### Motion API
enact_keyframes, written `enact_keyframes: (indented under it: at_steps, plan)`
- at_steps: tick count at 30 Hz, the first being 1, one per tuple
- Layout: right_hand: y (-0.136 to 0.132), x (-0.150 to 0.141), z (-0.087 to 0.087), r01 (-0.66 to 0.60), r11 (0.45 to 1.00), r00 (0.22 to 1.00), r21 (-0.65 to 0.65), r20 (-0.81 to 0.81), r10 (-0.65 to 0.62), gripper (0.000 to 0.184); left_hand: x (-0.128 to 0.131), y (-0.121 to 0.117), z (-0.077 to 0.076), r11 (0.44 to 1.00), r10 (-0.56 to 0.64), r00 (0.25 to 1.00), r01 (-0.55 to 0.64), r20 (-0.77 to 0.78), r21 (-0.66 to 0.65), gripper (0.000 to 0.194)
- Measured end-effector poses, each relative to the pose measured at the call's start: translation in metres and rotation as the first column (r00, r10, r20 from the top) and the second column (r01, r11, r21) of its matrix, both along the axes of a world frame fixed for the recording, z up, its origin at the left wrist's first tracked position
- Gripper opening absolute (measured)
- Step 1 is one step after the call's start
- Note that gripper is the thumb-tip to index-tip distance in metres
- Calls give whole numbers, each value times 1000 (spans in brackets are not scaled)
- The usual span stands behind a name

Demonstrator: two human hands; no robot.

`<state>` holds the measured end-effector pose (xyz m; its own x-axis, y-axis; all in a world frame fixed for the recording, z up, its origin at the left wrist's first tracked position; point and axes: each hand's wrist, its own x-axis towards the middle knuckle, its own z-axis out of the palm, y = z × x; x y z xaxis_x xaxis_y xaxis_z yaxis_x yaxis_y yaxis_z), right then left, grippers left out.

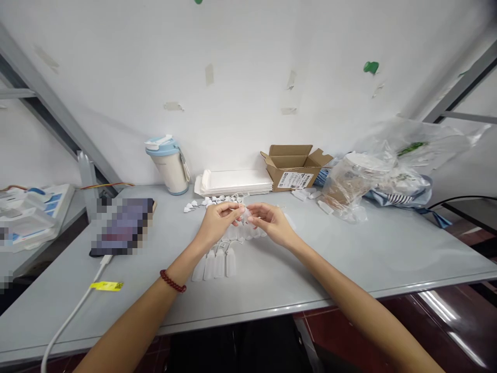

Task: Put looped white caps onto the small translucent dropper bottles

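Note:
Over the middle of the table my left hand (218, 224) and my right hand (274, 224) meet, fingers pinched close together. Between the fingertips is a small translucent white tag (246, 214) with a thin white cord; its details are partly covered by the fingers. Just below my left hand, several similar white tags (219, 264) with looped cords lie side by side. More tags (252, 232) lie in a row under my hands, partly hidden. Small white pieces with thin stems (190, 207) are scattered behind my left hand.
Behind my hands are a stack of flat white boxes (236, 182) and an open cardboard box (293, 168). A tumbler (169, 168) and a phone (124, 228) with a charging cable (73, 313) are at left. Plastic bags (349, 181) pile up at right. The table's front edge (272, 312) is near.

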<state>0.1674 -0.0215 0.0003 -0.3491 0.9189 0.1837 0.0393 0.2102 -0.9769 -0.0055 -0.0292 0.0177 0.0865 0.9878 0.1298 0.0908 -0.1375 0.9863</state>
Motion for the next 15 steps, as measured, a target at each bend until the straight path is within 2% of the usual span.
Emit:
enact_keyframes:
  at_steps: [6,10,15]
  plan:
    - [-4,-1,2,-54,998,998,32,30,53,36,-1,-3,6,994,-108,989,107,-103,-9,32]
    - [-5,-2,2,-48,998,998,35,48,46,35,-1,-3,8,995,-103,984,100,-145,-31,31]
    - [-3,-3,1,-35,999,999,3,14,35,32,-4,-1,3,994,-104,988,99,-117,-46,25]
